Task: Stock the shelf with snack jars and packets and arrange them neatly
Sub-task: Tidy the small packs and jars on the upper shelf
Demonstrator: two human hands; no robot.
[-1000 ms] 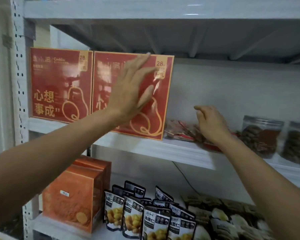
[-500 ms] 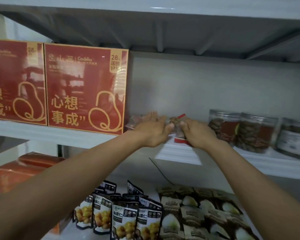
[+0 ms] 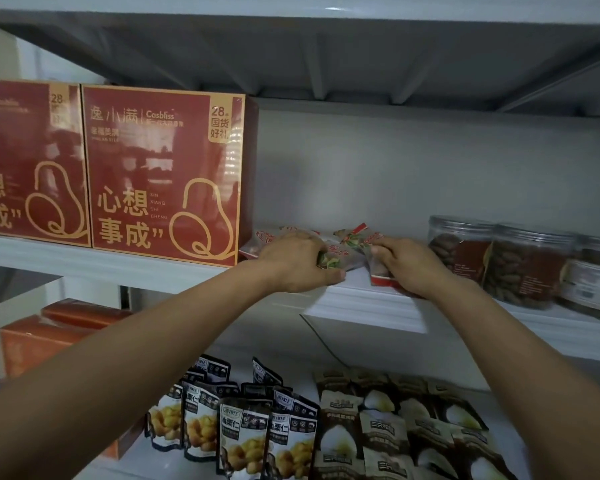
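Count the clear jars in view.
3, in a row on the upper shelf, right of the packets: first jar beside the right hand, second jar next to it, third jar cut by the frame's right edge. More may lie beyond it.

Under left hand and right hand, half-hidden snack packets; leftmost red box cropped at left edge.

Left grip: centre frame, palm down, pinching snack packet. Right grip: just right, curled round second packet. Forearms rise from lower corners.
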